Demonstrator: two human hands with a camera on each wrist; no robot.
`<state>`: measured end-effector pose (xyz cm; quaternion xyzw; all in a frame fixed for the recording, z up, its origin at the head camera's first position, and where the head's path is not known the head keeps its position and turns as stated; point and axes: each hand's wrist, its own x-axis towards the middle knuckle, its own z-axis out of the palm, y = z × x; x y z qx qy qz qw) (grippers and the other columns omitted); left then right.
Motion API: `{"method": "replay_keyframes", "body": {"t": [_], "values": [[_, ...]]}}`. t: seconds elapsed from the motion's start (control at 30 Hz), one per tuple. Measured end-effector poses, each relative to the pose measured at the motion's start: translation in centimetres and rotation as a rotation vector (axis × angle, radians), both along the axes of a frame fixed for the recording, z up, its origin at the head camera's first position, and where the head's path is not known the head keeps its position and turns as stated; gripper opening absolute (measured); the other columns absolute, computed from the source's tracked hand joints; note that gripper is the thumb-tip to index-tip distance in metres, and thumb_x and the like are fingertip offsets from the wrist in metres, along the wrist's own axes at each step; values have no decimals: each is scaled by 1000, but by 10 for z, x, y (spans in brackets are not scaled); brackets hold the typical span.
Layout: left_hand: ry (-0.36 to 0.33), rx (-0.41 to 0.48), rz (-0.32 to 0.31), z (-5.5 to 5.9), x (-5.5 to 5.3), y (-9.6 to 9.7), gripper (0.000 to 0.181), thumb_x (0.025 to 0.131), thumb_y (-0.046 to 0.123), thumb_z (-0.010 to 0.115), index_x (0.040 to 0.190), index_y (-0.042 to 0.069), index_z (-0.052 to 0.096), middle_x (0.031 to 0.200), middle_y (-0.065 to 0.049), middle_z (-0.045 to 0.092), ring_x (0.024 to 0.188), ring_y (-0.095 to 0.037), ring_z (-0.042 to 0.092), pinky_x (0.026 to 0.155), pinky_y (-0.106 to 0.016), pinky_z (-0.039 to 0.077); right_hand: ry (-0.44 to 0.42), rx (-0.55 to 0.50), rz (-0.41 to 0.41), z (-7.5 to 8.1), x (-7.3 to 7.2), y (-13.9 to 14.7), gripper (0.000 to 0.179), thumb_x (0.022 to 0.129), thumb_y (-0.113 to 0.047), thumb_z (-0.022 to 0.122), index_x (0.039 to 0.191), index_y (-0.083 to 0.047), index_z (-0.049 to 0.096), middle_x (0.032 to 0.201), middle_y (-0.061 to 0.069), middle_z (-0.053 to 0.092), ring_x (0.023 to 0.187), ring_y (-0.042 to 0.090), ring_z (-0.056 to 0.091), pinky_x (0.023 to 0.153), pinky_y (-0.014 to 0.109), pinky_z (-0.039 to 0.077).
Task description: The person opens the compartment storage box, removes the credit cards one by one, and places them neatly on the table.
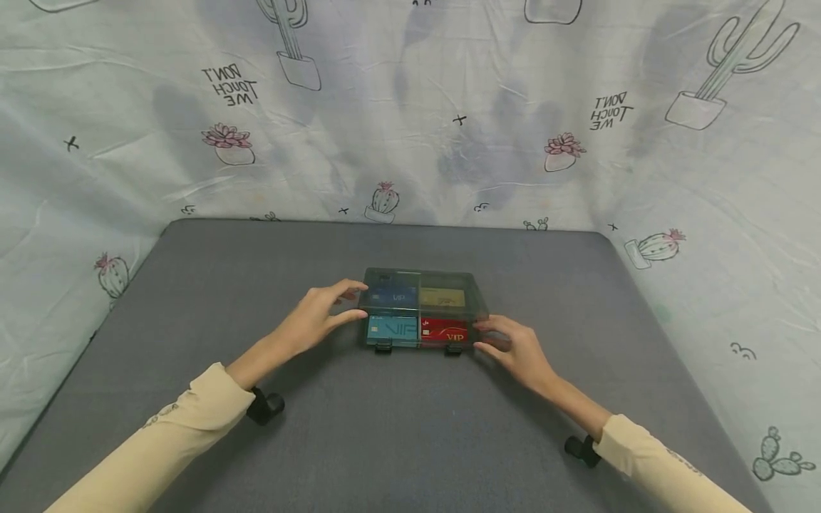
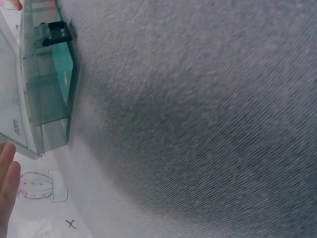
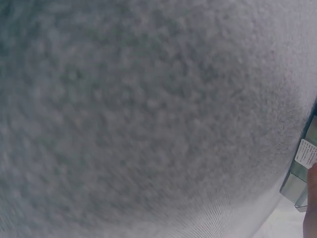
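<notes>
A see-through green plastic box (image 1: 420,348) lies on the grey table, its tinted lid (image 1: 442,276) tilted up from the base at the front. Inside are a light-blue VIP card (image 1: 391,329), a red VIP card (image 1: 442,330), a dark-blue card (image 1: 393,296) and a gold card (image 1: 444,298), in separate compartments. My left hand (image 1: 308,319) is at the box's left side, its thumb and fingers spread apart at the lid's edge. At the front right corner, my right hand (image 1: 519,350) grips the box between thumb and fingers.
Two black latches (image 1: 453,350) stick out at the box's front. A white label (image 3: 306,152) shows on its side. Grey table surface (image 1: 398,434) surrounds the box, and a cactus-print curtain (image 1: 410,128) hangs behind and beside the table. Each wrist wears a black camera (image 1: 266,407).
</notes>
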<state>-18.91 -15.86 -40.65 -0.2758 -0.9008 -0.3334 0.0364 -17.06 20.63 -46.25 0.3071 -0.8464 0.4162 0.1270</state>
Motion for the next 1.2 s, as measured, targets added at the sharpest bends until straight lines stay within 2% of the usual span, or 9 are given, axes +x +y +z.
{"method": "replay_keyframes", "body": {"t": [0.17,0.3,0.43,0.5,0.63,0.77,0.93,1.07,1.2], "values": [[72,48,-10,3,-6,0,43,89,23,68,127,5,56,121,-14,64,105,-27,63,88,-41,50,113,71,41,-1,-3,0,31,71,1,81,101,3,71,115,22,61,98,34,65,77,30,55],[222,74,-66,8,-16,0,43,88,16,70,127,5,54,125,-13,61,99,-26,66,83,-39,53,140,83,48,-1,-5,1,25,69,4,81,93,3,73,112,25,61,94,33,66,76,29,55],[413,88,-129,18,-34,2,27,86,6,70,110,4,57,118,-12,62,92,-24,67,77,-36,55,96,80,44,1,-6,1,21,70,3,81,89,1,74,109,22,63,92,30,67,73,27,55],[479,105,-126,24,-45,3,21,85,1,70,103,4,59,112,-12,65,88,-23,67,73,-35,55,61,80,42,2,-7,1,19,71,2,80,89,0,74,108,21,63,95,31,66,73,27,55],[528,136,-77,28,-65,6,19,85,-2,68,103,1,64,103,-12,68,85,-23,68,72,-35,56,1,80,41,4,-8,2,16,73,0,79,89,-1,74,108,19,63,102,32,63,75,27,55],[502,150,-57,23,-79,7,29,86,-5,65,114,2,62,108,-13,67,90,-25,68,76,-35,55,-19,71,47,4,-9,2,15,74,0,79,89,-1,74,109,20,62,101,32,64,74,28,55],[402,164,-64,15,-93,7,48,91,-3,61,136,7,50,123,-18,61,94,-30,68,78,-39,55,-3,55,61,4,-10,2,16,73,1,79,88,-1,74,109,20,62,97,33,65,73,28,55],[196,140,-73,9,-103,8,76,93,1,61,154,18,19,131,-25,53,104,-38,63,84,-46,53,-19,45,65,4,-10,3,16,73,1,79,88,0,74,109,20,62,98,34,65,73,29,55],[-3,89,-93,2,-112,12,102,92,2,63,152,24,-16,149,-26,32,115,-44,54,92,-50,48,-56,28,66,4,-10,3,16,74,2,78,89,1,73,110,21,61,100,35,64,74,30,55]]}}
